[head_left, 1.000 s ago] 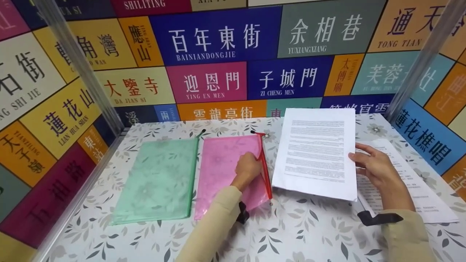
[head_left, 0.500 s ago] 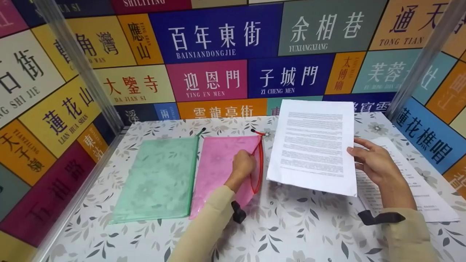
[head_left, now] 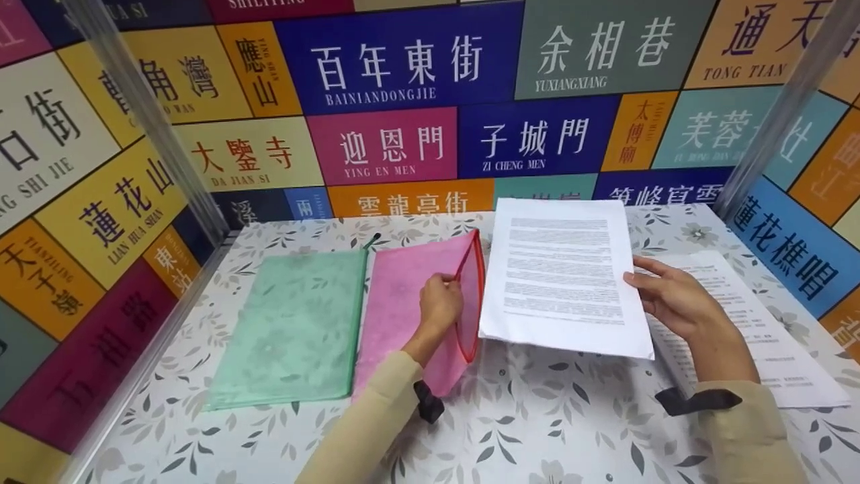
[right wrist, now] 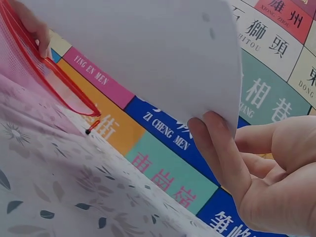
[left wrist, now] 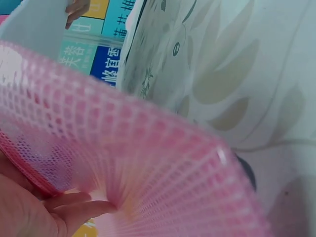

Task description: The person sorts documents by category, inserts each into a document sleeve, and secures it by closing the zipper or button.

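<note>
A pink mesh zip pouch (head_left: pixel 403 289) with a red zip edge lies at the middle of the table. My left hand (head_left: pixel 440 302) pinches its upper layer near the zip, and the mouth gapes toward the right. In the left wrist view the pouch's mesh (left wrist: pixel 163 163) bulges into folds around the fingers. My right hand (head_left: pixel 678 299) grips a stack of printed paper (head_left: pixel 561 282) by its right edge, thumb on top. The stack is raised and tilted, its left edge right beside the pouch's mouth. From the right wrist view, the fingers (right wrist: pixel 217 143) press the sheet's underside.
A green zip pouch (head_left: pixel 289 329) lies flat to the left of the pink one. More printed sheets (head_left: pixel 752 336) rest on the right, partly under my right arm. The table (head_left: pixel 537 423) has a leaf-pattern cover, and a sign-printed wall (head_left: pixel 403 60) stands behind it.
My left hand has lifted the pouch's upper layer, so its mouth gapes wider. My right hand has brought the paper stack left, close to that mouth.
</note>
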The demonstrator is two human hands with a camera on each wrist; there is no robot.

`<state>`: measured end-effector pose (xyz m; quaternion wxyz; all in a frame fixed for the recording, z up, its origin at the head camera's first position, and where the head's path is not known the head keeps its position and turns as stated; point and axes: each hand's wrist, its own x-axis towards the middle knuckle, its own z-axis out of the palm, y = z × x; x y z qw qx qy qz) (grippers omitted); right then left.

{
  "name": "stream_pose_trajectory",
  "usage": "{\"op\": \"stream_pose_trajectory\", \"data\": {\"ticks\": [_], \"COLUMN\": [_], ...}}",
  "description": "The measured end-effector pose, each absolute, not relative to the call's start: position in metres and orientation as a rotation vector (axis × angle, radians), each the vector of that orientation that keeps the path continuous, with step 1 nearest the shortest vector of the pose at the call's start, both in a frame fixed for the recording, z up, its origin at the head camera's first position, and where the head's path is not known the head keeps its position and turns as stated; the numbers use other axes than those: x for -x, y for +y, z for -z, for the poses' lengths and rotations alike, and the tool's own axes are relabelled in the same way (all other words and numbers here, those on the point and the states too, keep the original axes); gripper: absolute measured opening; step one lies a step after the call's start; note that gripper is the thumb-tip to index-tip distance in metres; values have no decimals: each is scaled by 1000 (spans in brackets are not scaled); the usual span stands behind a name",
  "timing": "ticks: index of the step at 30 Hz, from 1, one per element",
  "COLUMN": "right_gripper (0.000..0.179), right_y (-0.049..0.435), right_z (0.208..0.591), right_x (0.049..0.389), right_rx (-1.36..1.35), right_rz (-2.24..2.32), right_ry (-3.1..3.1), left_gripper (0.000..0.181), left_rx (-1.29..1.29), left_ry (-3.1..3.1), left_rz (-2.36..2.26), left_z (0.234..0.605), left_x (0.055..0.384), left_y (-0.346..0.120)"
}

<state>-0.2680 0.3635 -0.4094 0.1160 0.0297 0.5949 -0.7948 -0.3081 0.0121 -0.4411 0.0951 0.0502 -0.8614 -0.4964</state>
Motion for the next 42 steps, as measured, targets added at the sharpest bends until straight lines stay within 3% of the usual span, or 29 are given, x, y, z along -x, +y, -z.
{"op": "stream_pose_trajectory", "data": {"ticks": [9, 20, 27, 33, 42], "right_gripper": [63, 77, 68, 74, 50], "right_y": [355, 350, 352, 357, 361], "right_z": [415, 410, 414, 414, 420], "right_x": [272, 273, 277, 280, 283], "right_rx": [-34, -48, -20, -41, -101], "right_rz": [2230, 2157, 2160, 2166, 2155], "right_ry": [1702, 1769, 1663, 1544, 1470], "left_gripper": [27, 28, 26, 27, 26], "left_rx": [-188, -225, -246, -245, -248], "left_ry": [-2508, -2527, -2543, -2559, -2542], "left_rz": [1553, 1686, 1711, 1671, 1679], "left_z": [440, 436, 437, 439, 437], "left_x": [305, 307, 307, 308, 310], "left_y": [8, 3, 3, 3, 1]}}
